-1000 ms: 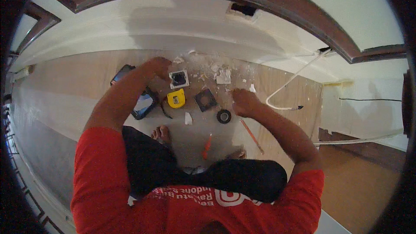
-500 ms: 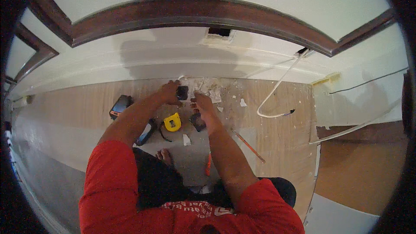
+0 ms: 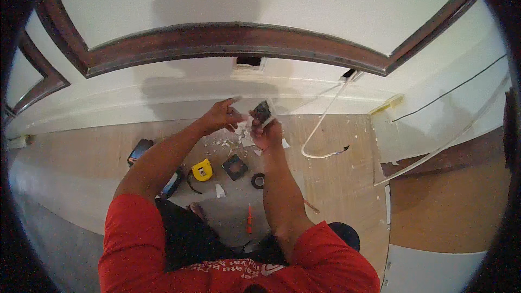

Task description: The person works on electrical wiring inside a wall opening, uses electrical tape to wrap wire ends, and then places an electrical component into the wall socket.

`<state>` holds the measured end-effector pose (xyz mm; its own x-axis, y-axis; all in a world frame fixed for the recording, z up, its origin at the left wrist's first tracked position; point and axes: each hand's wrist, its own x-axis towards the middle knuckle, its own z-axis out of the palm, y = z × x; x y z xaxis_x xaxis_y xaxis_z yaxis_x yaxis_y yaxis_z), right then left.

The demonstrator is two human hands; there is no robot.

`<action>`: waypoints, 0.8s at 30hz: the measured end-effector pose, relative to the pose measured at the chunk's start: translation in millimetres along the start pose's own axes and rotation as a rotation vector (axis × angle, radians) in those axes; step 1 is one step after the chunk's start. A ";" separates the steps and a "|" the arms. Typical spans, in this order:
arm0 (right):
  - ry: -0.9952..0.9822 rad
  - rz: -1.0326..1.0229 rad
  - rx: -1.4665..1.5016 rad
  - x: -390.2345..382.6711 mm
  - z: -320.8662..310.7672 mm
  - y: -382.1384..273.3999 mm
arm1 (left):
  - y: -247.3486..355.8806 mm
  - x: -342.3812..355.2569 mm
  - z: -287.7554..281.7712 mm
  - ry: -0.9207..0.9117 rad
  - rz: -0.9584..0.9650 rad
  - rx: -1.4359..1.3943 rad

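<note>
My right hand (image 3: 266, 134) is closed on a small dark square box (image 3: 262, 110) with a pale rim at one side, raised in front of the wall's base. What kind of box it is, I cannot make out. To its left my left hand (image 3: 221, 116) is empty, with fingers apart and the index finger stretched toward the wall. Below both hands, white plaster crumbs (image 3: 239, 140) litter the wooden floor. Nearer to me lie a yellow tape measure (image 3: 202, 170), a black square frame (image 3: 234, 167) and a roll of black tape (image 3: 258, 180).
A rectangular hole (image 3: 249, 62) opens in the wall below the brown moulding (image 3: 233, 40). White cable (image 3: 320, 116) hangs from another hole at the right and curls onto the floor. An orange slim tool (image 3: 249, 220) lies before me; a dark, orange-marked device (image 3: 140, 152) sits left.
My right hand has lifted the dark box off the floor. My left hand has come away from the floor. The square frame and tape roll show more fully; the view has shifted.
</note>
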<state>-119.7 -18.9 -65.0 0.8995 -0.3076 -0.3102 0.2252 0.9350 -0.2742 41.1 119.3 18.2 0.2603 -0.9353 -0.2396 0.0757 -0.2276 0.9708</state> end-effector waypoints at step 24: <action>-0.190 -0.366 -0.202 -12.0 80.0 -13.0 | 22.6 10.7 34.6 0.424 0.124 0.023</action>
<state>-103.5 -13.2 15.2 0.8312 -0.5559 0.0075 0.4805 0.7115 -0.5127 12.3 94.8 37.9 0.6381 -0.7634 -0.1000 -0.0012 -0.1309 0.9914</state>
